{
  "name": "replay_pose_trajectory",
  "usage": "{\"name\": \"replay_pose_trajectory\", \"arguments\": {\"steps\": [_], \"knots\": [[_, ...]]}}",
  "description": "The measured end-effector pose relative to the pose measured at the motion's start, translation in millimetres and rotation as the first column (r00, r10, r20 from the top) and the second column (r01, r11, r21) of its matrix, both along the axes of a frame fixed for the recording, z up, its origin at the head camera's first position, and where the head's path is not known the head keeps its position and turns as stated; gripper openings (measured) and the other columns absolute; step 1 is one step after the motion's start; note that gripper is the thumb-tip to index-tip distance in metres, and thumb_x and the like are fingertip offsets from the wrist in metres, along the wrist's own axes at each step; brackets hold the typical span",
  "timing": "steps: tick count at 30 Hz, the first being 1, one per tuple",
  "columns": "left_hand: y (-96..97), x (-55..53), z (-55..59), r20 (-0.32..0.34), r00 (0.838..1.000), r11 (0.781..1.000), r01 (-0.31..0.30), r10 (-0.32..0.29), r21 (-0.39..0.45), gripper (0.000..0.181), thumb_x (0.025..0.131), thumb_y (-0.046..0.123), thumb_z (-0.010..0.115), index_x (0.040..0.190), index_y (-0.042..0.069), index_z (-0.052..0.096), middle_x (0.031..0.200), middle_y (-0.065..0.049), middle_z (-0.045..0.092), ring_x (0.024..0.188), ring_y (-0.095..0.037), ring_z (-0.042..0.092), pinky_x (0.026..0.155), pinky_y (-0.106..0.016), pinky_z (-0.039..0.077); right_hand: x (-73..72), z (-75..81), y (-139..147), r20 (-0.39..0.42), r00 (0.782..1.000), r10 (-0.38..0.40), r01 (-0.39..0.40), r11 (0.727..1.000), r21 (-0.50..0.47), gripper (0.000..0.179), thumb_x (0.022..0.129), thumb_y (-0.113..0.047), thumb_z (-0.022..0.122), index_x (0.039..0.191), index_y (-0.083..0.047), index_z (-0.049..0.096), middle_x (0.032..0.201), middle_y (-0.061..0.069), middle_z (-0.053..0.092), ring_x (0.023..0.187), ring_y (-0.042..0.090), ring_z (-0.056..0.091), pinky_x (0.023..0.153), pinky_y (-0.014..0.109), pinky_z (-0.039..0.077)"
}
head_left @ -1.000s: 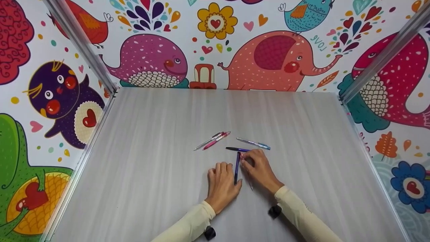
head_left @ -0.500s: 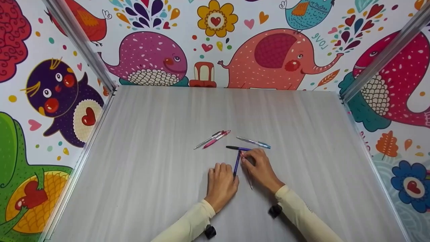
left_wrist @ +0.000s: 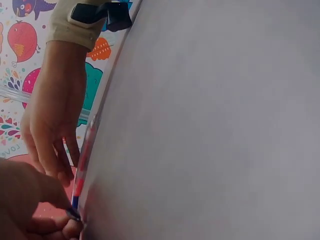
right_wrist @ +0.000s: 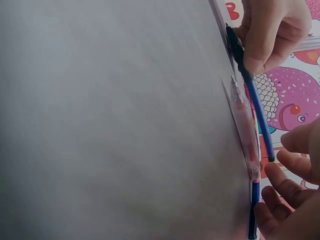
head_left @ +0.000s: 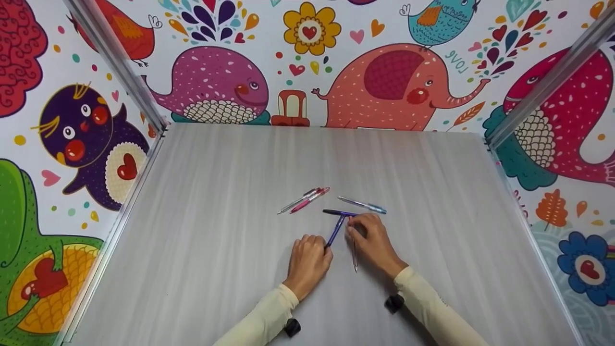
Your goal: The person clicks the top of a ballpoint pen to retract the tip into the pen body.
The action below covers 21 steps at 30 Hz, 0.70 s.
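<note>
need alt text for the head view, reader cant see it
A person's left hand pinches a blue pen at a grey table, the right hand beside a clear pen. Beyond lie a black-capped pen, a light-blue pen, a pink pen and a silvery pen; cartoon-animal walls stand behind.

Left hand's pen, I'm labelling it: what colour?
Blue pen, dark ends; clearest in the right wrist view.

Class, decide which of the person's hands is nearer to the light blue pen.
Right: the right hand is just on the near side of the light blue pen, while the left hand is farther off, lower left in the head view.
</note>
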<state>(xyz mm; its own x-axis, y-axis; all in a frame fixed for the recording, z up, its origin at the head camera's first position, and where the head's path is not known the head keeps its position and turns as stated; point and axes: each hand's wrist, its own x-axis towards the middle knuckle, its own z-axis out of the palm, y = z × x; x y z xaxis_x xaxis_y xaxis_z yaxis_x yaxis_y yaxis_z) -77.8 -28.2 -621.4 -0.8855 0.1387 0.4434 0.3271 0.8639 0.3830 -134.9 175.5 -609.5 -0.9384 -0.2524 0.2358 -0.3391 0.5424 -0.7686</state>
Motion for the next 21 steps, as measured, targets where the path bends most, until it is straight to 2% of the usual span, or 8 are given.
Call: {"name": "replay_pose_trajectory", "arguments": {"steps": [3,4,8,11,15,21], "knots": [[-7.2,-1.2,-1.7,-0.016,0.999,0.992,0.037,-0.035,0.118,0.014,0.087,0.009,0.084,0.081,0.009,0.071,0.075,-0.001,0.068,0.072,-0.021,0.062,0.065,-0.038,0.048,0.6,1.2,0,0.011,1.0,-0.005,0.005,1.0,-0.015,0.02,0.101,-0.003,0.079,0.12,-0.004,0.077,0.121,0.004,0.073,0.122,0.025,0.063,0.107,0.048,0.051],[-9.6,-2.5,-5.2,-0.03,0.998,0.987,0.052,-0.048,0.155,0.013,0.087,0.008,0.084,0.083,0.009,0.072,0.076,-0.001,0.069,0.072,-0.02,0.061,0.065,-0.039,0.048,0.7,1.9,0,0.015,1.0,-0.005,0.006,1.0,-0.025,0.022,0.101,-0.002,0.078,0.123,-0.003,0.076,0.121,0.004,0.074,0.122,0.025,0.064,0.108,0.049,0.051],[-14.9,-5.8,-6.0,-0.056,0.994,0.954,0.106,-0.094,0.281,0.012,0.088,0.005,0.084,0.088,0.008,0.073,0.079,0.001,0.07,0.075,-0.015,0.061,0.066,-0.041,0.05,1.9,5.2,-1,0.019,1.0,0.008,-0.006,0.996,-0.088,0.038,0.102,-0.002,0.077,0.139,0.002,0.067,0.124,0.009,0.074,0.121,0.03,0.069,0.108,0.056,0.054],[-15.2,-6.2,0.6,-0.024,0.992,0.931,0.124,-0.123,0.342,0.011,0.09,0.003,0.085,0.091,0.007,0.075,0.083,0.0,0.073,0.079,-0.014,0.063,0.069,-0.038,0.054,2.2,7.3,-2,-0.007,1.0,0.022,-0.022,0.989,-0.145,0.043,0.103,-0.002,0.076,0.143,0.006,0.063,0.123,0.012,0.075,0.118,0.034,0.072,0.104,0.06,0.055],[-13.3,-7.6,6.5,0.009,0.989,0.906,0.134,-0.15,0.401,0.009,0.092,0.002,0.085,0.094,0.004,0.076,0.087,-0.003,0.075,0.082,-0.015,0.067,0.071,-0.033,0.057,2.2,10.4,-2,-0.062,0.998,0.016,-0.028,0.981,-0.193,0.041,0.103,-0.002,0.076,0.141,0.004,0.065,0.118,0.011,0.078,0.116,0.035,0.072,0.102,0.063,0.055],[-8.9,-12.7,1.4,-0.035,0.983,0.858,0.176,-0.182,0.482,0.007,0.094,0.002,0.083,0.096,0.003,0.077,0.088,-0.003,0.076,0.081,-0.013,0.067,0.07,-0.032,0.057,4.2,18.7,-3,-0.117,0.993,-0.019,-0.011,0.969,-0.246,0.043,0.101,0.003,0.076,0.141,0.004,0.063,0.111,0.008,0.08,0.11,0.035,0.075,0.101,0.058,0.057]]}}
